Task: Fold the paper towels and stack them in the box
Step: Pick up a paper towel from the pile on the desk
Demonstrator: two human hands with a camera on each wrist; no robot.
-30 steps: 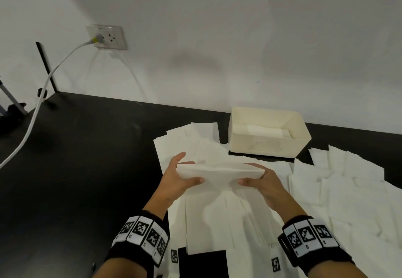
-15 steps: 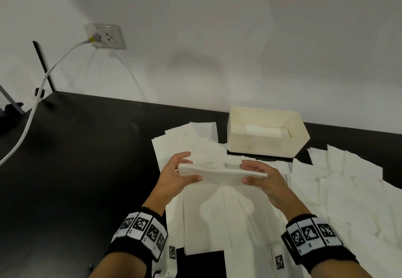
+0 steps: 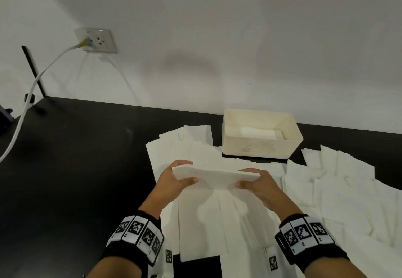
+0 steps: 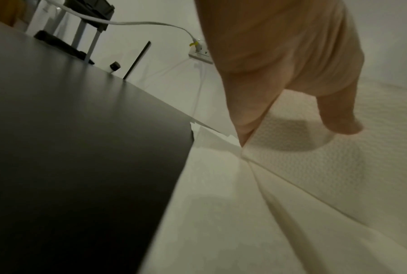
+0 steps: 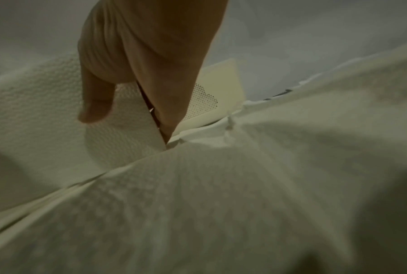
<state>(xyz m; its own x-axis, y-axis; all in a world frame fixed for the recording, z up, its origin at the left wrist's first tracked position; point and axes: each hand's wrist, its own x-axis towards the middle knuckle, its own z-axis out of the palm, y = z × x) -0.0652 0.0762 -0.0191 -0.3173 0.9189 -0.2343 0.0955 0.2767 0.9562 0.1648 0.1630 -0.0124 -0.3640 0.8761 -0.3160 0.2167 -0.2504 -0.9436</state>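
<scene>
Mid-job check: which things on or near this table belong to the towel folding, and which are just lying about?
Part of the job:
- folded paper towel, held at its ends by the left hand and right hand
- cream box, folded towels already inside
- loose paper towels spread on the black table

Just there:
- wall socket
- white cable plugged into it

Right hand (image 5: 136, 61) pinching paper towel (image 5: 33, 103) near box (image 5: 221, 87)
</scene>
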